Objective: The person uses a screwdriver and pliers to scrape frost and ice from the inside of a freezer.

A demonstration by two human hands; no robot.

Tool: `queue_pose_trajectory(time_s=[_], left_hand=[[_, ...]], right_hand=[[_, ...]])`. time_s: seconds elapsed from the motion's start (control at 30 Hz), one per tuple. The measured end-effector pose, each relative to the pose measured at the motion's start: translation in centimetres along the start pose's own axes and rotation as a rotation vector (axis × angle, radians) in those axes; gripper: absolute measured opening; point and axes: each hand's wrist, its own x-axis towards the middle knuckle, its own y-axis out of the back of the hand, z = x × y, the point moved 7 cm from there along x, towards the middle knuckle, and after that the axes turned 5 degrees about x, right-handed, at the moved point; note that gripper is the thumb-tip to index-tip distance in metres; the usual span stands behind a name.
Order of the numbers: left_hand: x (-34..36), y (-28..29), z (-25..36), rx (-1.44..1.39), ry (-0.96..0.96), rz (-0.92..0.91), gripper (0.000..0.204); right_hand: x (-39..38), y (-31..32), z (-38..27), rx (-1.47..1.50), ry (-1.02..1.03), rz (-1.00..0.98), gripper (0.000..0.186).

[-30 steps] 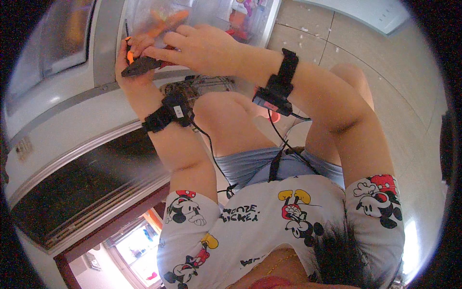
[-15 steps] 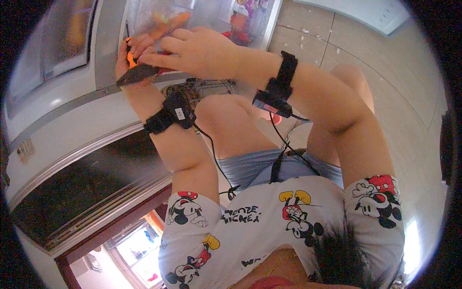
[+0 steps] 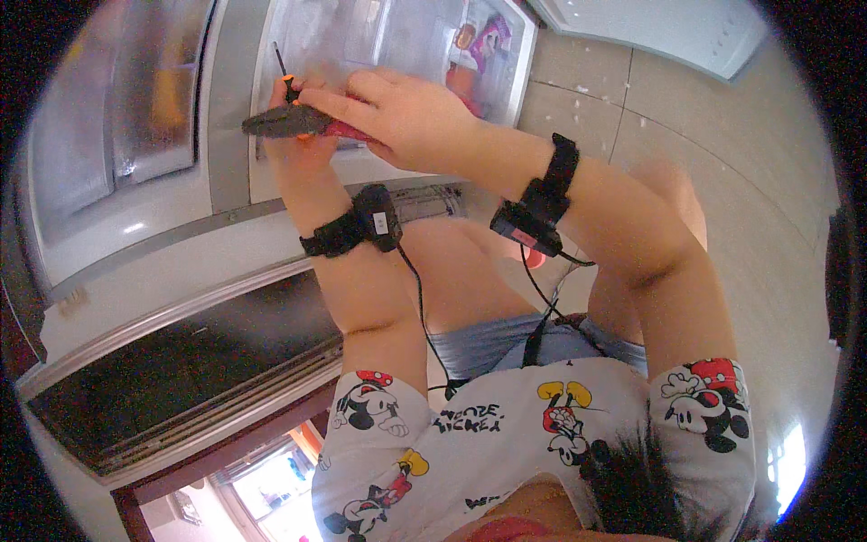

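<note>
At the upper left, in front of a frosty drawer (image 3: 397, 32), my two hands are close together. My right hand (image 3: 411, 113) is closed round the red handles of a pair of pliers (image 3: 284, 122), whose dark jaws point left. Behind the pliers is my left hand (image 3: 302, 155), partly hidden by them. It grips a screwdriver (image 3: 288, 90) with an orange and black handle, and the thin dark shaft sticks up past the fingers. Whether the pliers touch the screwdriver, I cannot tell.
Frosted compartments (image 3: 153, 99) of a refrigerator stand at the left, with a grey frame (image 3: 233, 99) between them. Coloured packages (image 3: 488, 41) lie inside the right one. A pale door panel (image 3: 659, 32) is at the top right. White bits (image 3: 591, 90) dot the tiled floor (image 3: 578, 68).
Both hands have shifted a little right in the picture, along with the whole view. The pliers' jaws have swung from pointing down-left to pointing left, and more of the screwdriver shaft shows.
</note>
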Motion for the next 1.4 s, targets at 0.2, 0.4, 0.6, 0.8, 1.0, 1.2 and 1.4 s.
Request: queue_pose_trajectory(time_s=[0.2, 0.4, 0.6, 0.8, 1.0, 1.2, 1.4], left_hand=[[2.8, 1.6, -1.3, -0.027, -0.025, 0.069, 0.021], [2.4, 1.1, -1.4, -0.027, 0.077, 0.088, 0.024], [2.8, 2.3, -1.0, 0.097, 0.116, 0.118, 0.028], [3.2, 4.0, 0.2, 0.426, 0.098, 0.117, 0.029], [4.0, 2.8, 0.0, 0.281, 0.143, 0.254, 0.026], [5.7, -0.5, 0.6, 0.475, -0.069, 0.17, 0.022], [7.9, -0.4, -0.7, 0.317, 0.101, 0.141, 0.027]], right_hand=[[-1.0, 0.3, 1.0, -0.031, -0.148, -0.019, 0.065], [-2.2, -0.2, 3.1, 0.002, -0.381, 0.043, 0.062], [-2.4, -0.7, 3.2, 0.008, -0.323, 0.094, 0.062], [-2.2, -0.6, 2.8, 0.038, -0.313, 0.105, 0.066], [-1.9, 0.2, 3.0, 0.054, -0.343, 0.145, 0.067], [-1.8, 1.3, 3.6, 0.062, -0.423, 0.121, 0.065], [-2.0, 2.6, 4.4, 0.029, -0.433, 0.245, 0.067]])
